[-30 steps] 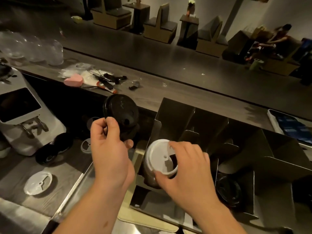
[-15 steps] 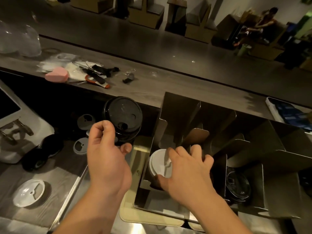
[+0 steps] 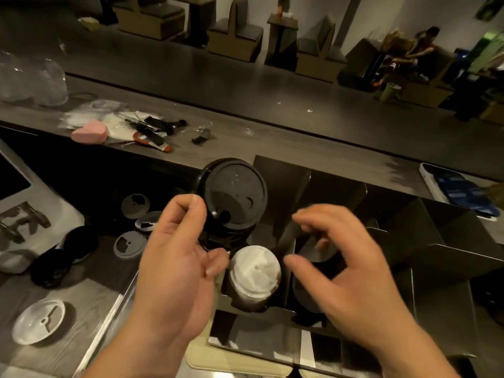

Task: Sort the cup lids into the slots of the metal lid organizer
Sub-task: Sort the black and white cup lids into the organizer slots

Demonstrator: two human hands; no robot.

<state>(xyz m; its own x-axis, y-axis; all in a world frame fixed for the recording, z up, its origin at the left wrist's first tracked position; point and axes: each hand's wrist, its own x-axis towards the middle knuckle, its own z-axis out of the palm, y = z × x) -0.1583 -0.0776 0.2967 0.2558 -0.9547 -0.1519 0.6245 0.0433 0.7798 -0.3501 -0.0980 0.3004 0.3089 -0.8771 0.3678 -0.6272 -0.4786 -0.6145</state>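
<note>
Our left hand (image 3: 174, 266) grips a stack of black lids (image 3: 234, 197), thumb and curled fingers pinching its near edge. The stack tilts so that its top face, with the sip hole, turns toward us. It is held up just left of the metal lid organizer (image 3: 450, 241), above that rack's left end.

Our right hand (image 3: 346, 263) hovers over the organizer's front slots with fingers spread and loosely bent, holding nothing; it is blurred.

Between the two hands a stack of white lids (image 3: 255, 271) sits in the leftmost slot, leaning back against the divider.

On the wooden counter to the left lie loose white lids, one near the front edge (image 3: 38, 320) and three further back (image 3: 126, 244), beside a few black lids (image 3: 65, 257). On the raised ledge beyond lies a pink object (image 3: 88, 131), and at the far right a phone (image 3: 463, 192).
</note>
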